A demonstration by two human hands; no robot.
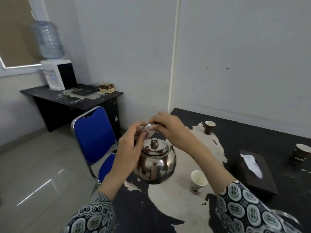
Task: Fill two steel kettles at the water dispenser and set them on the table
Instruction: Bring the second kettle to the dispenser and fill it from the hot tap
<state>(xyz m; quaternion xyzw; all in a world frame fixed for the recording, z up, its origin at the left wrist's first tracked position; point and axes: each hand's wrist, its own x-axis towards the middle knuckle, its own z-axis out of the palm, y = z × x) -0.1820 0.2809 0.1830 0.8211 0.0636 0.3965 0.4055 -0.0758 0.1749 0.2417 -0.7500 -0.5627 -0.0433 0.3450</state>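
A round steel kettle point(155, 165) with its lid and knob on stands at the near left corner of the worn black table point(235, 137). Its wire handle point(149, 127) is raised above the lid. My left hand point(129, 148) pinches the handle's left side, and my right hand point(170, 128) grips its top from the right. A curved piece of metal point(286, 217), perhaps part of a second kettle, shows at the bottom right behind my right sleeve. The white water dispenser point(56, 74) with its blue bottle stands on a far black desk point(72, 96) at the left.
A blue chair point(95, 133) stands between the table and the far desk. On the table are three paper cups point(198, 181) point(209, 127) point(302, 152) and a dark tissue box point(255, 172). A dark tray and a small box lie beside the dispenser. Tiled floor lies at the left.
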